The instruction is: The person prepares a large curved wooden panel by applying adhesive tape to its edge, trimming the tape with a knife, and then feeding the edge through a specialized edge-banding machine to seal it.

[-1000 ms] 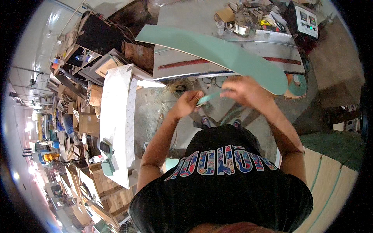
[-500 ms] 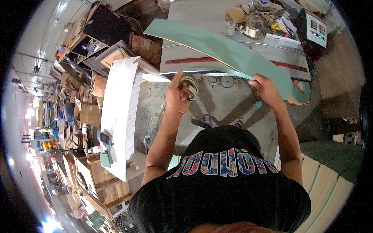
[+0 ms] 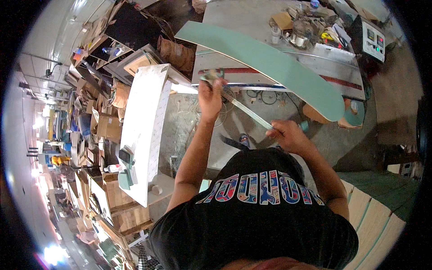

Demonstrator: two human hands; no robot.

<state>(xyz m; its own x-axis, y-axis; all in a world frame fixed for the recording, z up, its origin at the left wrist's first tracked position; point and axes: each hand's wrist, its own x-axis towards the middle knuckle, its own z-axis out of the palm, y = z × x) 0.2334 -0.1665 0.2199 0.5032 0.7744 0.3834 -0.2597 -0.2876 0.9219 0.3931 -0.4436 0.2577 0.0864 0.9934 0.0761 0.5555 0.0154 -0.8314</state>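
since half a second ago, the left hand (image 3: 210, 101) has gone up and forward to the front edge of the counter (image 3: 247, 15), and the right hand (image 3: 288, 136) has dropped in toward the body. the left forearm reaches almost straight ahead, hand raised, fingers curled about a loose coil (image 3: 210, 75). the right elbow is bent, its forearm slanting inward, and that hand is closed on the pale strip (image 3: 252, 114), thumb side toward the left hand.

the strip hangs in the air between the two hands, slanting down from left to right above the floor (image 3: 234, 121). coil and left fingertips are smeared, so how each finger grips cannot be told. a blurred teal bit shows just beyond the right hand; whether it belongs to the strip is unclear. the black shirt (image 3: 256, 216) covers most of the legs, leaving one shoe (image 3: 244, 140) in plain sight.

earlier the strip bowed along the counter edge; now it runs straight. the long green panel (image 3: 265, 63) lies on the counter as before, overhanging its front edge.
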